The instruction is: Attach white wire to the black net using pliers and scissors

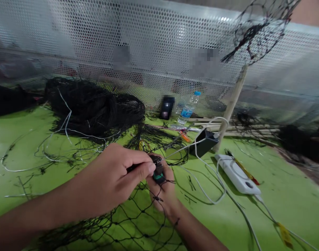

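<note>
Left hand (109, 178) pinches a dark piece (133, 168) at the black-green item (158, 176) gripped in right hand (167, 191), black netting (143, 211) below. Probably mid-adjustment; next move calls for steady right grip.

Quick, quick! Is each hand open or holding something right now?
Left hand: closed, finger and thumb pinched at the dark-and-green thing; what's pinched, I can't tell.
Right hand: closed, holding the dark-and-green thing.

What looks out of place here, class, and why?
Loose black scraps lie scattered on the green surface beside the right hand, untidily, like trimmings from the black netting. Nothing looks spilled.
</note>
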`<state>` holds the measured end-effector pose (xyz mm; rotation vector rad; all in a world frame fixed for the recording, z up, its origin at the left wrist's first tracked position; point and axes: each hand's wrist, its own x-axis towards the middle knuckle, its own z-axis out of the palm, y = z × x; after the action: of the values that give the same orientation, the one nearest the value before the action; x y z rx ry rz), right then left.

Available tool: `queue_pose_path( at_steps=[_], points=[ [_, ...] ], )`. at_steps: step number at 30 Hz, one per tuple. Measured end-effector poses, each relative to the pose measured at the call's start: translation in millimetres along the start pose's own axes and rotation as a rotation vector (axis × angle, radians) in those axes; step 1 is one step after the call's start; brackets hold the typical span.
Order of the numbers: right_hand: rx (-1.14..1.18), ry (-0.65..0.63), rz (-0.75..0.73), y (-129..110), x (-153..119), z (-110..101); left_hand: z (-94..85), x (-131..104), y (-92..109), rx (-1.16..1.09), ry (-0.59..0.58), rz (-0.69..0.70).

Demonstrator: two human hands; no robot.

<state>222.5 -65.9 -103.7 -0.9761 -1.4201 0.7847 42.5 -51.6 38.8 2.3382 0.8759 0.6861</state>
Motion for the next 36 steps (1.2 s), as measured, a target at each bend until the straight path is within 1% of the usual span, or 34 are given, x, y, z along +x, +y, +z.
queue_pose_path(
  at_steps=[7,11,14,16,19,22,24,27,32,36],
  points=[
    [0.0,0.026,-0.01,-1.7,-3.4,1.3,-0.8,-1.5,2.1,-0.091,-0.01,-0.008],
    [-0.017,0.035,-0.031,0.1,-3.9,-0.1,-0.8,-2.7,2.8,-0.108,-0.016,-0.018],
    [-0.011,0.026,-0.017,-0.6,-3.1,-0.6,0.3,-3.9,1.6,-0.11,-0.03,-0.044],
    [0.014,0.013,-0.003,-3.2,-2.1,-0.1,1.5,-4.1,0.2,-0.091,-0.017,-0.054],
    [0.072,-0.013,0.022,-9.7,0.1,1.8,3.3,-2.8,-1.9,0.01,0.044,-0.001],
    [0.117,-0.025,0.062,-14.1,1.7,4.2,6.0,-1.0,-3.9,0.136,0.115,0.132],
    [0.136,-0.008,0.081,-13.0,1.3,5.7,8.8,-0.5,-5.5,0.196,0.168,0.206],
    [0.14,0.013,0.075,-5.4,-1.4,7.0,13.9,-1.0,-8.3,0.274,0.252,0.267],
    [0.093,0.018,0.034,5.1,-5.5,4.9,19.4,-2.7,-9.6,0.337,0.286,0.295],
    [0.045,0.01,0.037,3.7,-3.1,2.2,17.5,-3.5,-6.9,0.268,0.233,0.234]
  ],
)
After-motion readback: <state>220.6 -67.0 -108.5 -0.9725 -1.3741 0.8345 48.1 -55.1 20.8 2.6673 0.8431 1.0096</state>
